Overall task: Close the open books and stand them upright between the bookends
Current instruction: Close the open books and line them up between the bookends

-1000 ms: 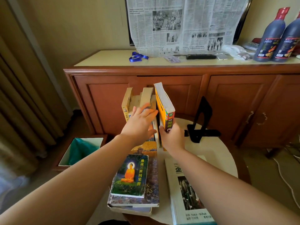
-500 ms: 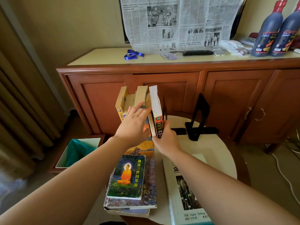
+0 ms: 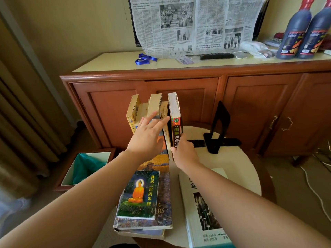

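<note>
Books (image 3: 143, 111) stand upright at the far edge of the round bench (image 3: 238, 169); the left hand (image 3: 146, 138) lies flat against their spines, fingers straight, hiding their lower halves. The right hand (image 3: 184, 151) grips the bottom of the orange-spined book (image 3: 176, 122) at the row's right end, and its fingertips are out of sight behind it. One black bookend (image 3: 217, 129) stands apart to the right; what looks like another's base plate pokes out beside the hand.

A lived-in room of a home or hotel: heavy beige curtains (image 3: 26, 113) hang at the left, a wooden sideboard (image 3: 197, 97) stands against the wall with a remote control (image 3: 216, 56) and two dark bottles (image 3: 304, 31), and a lined wastebasket (image 3: 86, 167) sits on carpet.
</note>
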Demonstrator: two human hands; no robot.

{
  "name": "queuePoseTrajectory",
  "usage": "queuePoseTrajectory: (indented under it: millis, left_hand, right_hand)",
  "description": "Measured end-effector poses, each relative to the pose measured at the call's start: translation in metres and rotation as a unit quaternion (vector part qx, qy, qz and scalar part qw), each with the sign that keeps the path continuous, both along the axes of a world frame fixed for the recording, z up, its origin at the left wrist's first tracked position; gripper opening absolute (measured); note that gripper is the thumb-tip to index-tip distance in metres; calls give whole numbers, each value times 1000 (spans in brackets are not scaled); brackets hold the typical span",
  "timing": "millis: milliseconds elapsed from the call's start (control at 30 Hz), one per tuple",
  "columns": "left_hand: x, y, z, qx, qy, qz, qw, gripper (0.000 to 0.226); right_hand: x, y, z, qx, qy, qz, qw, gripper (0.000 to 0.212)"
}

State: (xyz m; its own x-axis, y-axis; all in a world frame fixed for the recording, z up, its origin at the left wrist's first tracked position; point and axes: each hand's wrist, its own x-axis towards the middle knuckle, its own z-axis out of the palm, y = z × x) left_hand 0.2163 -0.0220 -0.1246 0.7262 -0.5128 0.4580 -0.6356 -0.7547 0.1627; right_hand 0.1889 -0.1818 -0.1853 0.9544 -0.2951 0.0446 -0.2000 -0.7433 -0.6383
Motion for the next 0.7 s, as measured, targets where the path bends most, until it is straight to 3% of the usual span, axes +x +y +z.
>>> queuePoseTrajectory:
  millis: [67, 267, 700]
  left_hand:
    - [1, -1, -2, -7, -2, -2, 1000, 70]
    - [-2, -1, -1, -32, 2, 2, 999, 66]
    - [-8, -2, -2, -19, 15, -3, 1000, 72]
  right_hand:
    - [0, -3, -7, -35, 12, 15, 999, 46]
    - [2, -9, -23, -69, 35, 34, 996, 30]
    - [-6, -18, -22, -51, 29, 52, 997, 23]
